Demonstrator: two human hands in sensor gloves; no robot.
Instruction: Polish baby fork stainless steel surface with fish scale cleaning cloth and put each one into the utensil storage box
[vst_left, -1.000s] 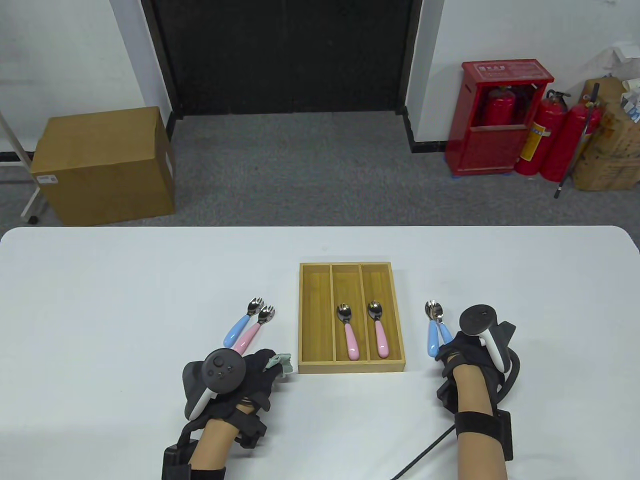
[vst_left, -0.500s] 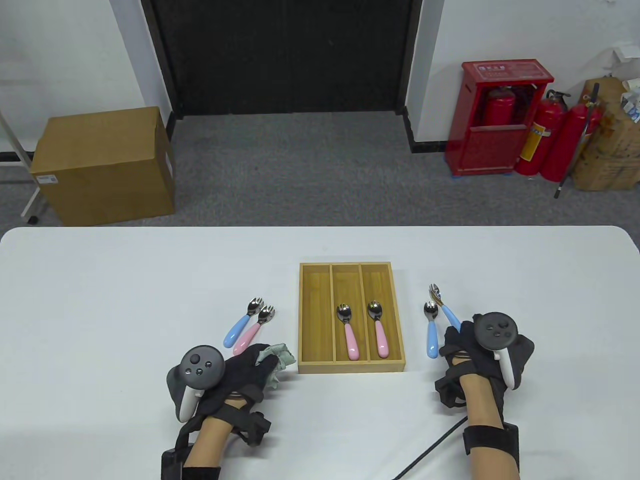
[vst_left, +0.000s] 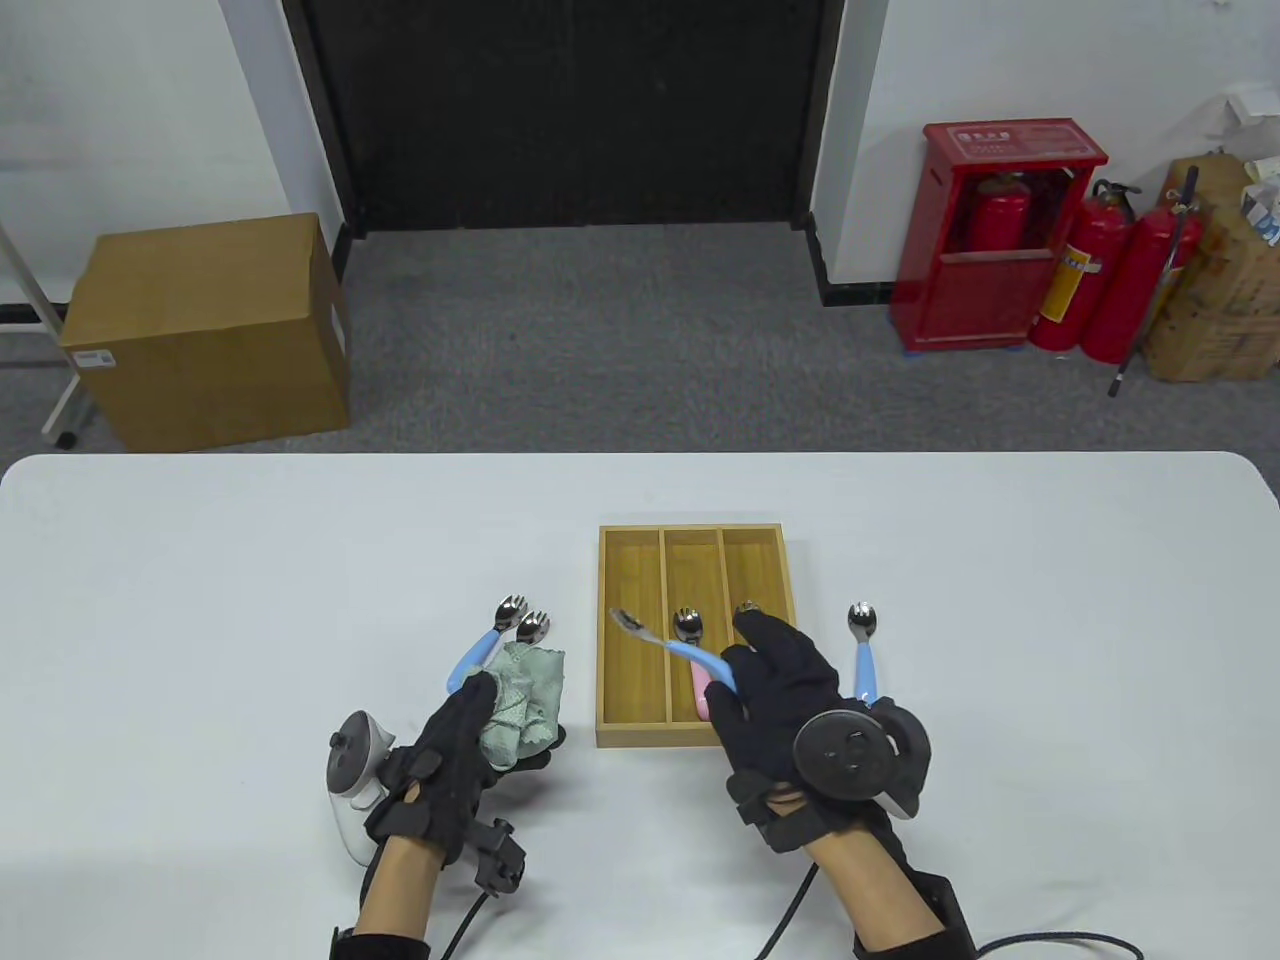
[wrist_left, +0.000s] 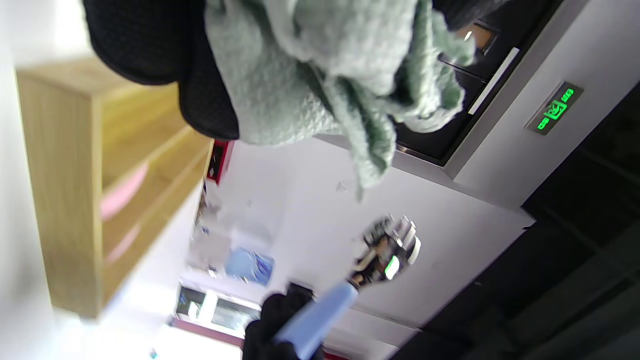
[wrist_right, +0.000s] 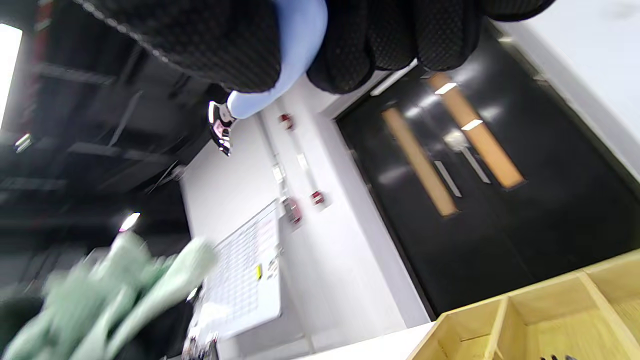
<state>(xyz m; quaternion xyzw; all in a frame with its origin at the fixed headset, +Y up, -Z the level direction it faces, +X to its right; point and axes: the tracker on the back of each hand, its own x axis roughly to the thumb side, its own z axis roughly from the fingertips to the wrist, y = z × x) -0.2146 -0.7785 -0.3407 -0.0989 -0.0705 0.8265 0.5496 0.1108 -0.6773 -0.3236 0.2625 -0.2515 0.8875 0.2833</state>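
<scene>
I am bringing a blue-handled fork (vst_left: 668, 645) toward the cloth (vst_left: 522, 700) to start polishing it; next, I judge, its steel head must meet the cloth so I can rub it. My right hand (vst_left: 775, 690) grips the fork's handle, holding it above the storage box (vst_left: 602, 640) with the head pointing left. My left hand (vst_left: 460, 735) holds the bunched green cloth, palm turned up, just left of the box; fork and cloth are near but apart. Two pink-handled forks (vst_left: 700, 690) already lie in the box, two more forks (vst_left: 500, 645) wait on the surface beyond the cloth, and one blue fork (vst_left: 863, 650) lies right of the box.
</scene>
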